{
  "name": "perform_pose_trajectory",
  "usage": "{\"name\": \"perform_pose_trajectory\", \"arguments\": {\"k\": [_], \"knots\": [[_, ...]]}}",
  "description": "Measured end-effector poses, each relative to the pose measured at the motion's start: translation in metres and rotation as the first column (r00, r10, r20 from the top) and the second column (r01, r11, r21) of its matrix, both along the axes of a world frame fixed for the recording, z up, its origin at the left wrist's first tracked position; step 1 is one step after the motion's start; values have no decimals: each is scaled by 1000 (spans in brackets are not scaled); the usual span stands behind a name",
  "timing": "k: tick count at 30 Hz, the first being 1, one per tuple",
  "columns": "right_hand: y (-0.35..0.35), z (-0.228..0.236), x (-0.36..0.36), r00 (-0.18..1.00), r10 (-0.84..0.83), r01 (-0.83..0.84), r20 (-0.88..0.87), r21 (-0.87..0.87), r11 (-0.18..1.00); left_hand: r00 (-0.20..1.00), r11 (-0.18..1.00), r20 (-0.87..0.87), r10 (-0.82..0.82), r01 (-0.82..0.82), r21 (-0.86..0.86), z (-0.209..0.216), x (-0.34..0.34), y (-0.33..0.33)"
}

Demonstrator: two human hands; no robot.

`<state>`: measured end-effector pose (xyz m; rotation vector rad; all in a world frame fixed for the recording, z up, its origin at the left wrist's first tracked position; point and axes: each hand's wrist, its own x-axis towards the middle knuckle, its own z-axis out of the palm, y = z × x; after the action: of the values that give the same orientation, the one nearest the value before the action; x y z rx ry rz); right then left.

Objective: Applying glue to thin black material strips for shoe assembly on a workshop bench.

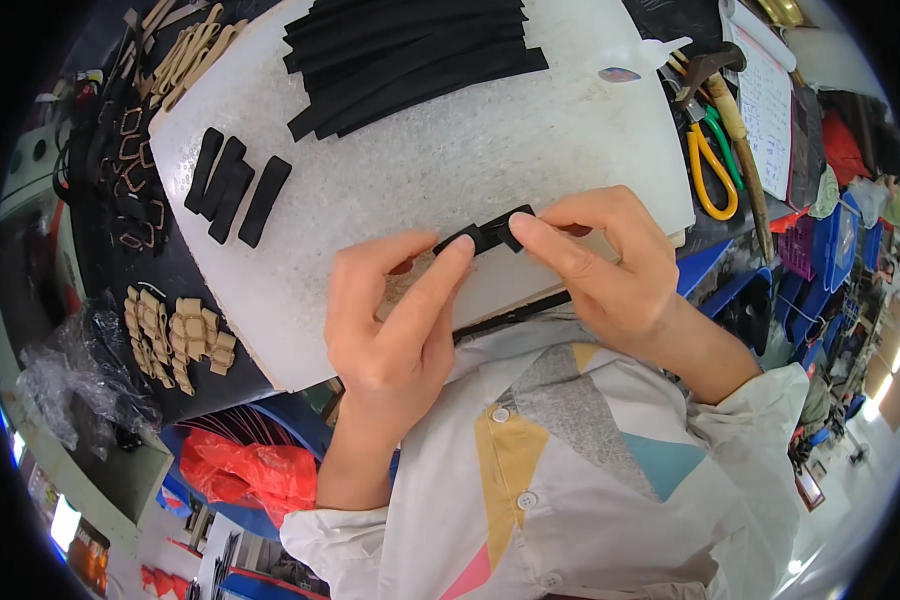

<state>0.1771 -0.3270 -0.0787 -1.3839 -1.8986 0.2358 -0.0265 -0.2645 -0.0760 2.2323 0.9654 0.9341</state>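
Near the front edge of a white board point(390, 190), a short black strip point(488, 234) is held between my two hands, and part of it looks folded over. The thumb and fingers of my left hand point(390, 315) pinch its left end. At the other end, my right hand point(615, 262) grips it between thumb and forefinger. Fingertips hide parts of both ends. Several short black pieces point(263, 202) lie on the board's left side. Long black strips point(410, 60) are stacked along its far side.
Right of the board lie yellow-handled scissors point(710, 170), a hammer point(738, 120) and a written sheet point(765, 95). On the left are metal rectangular rings point(132, 150), beige folded strips point(195, 55) and beige wrapped pieces point(192, 330). A red plastic bag point(245, 472) sits below the table's edge.
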Motion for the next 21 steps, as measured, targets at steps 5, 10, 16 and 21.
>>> {"name": "perform_pose_trajectory", "arguments": {"k": [5,10,16,21], "knots": [[-6,0,-1,999,24,-20,48,-79,997,998,998,-5,-62,62,10,-6,-4,0],[-6,-3,-1,991,38,-30,129,-66,997,997,996,-26,-69,70,55,-7,-3,0],[-8,-1,-2,986,51,-35,157,-102,994,997,995,-26,-76,77,67,-7,-3,1],[-7,-1,-2,979,64,-47,195,-87,995,997,994,-32,-71,73,80,-6,-2,0]]}}
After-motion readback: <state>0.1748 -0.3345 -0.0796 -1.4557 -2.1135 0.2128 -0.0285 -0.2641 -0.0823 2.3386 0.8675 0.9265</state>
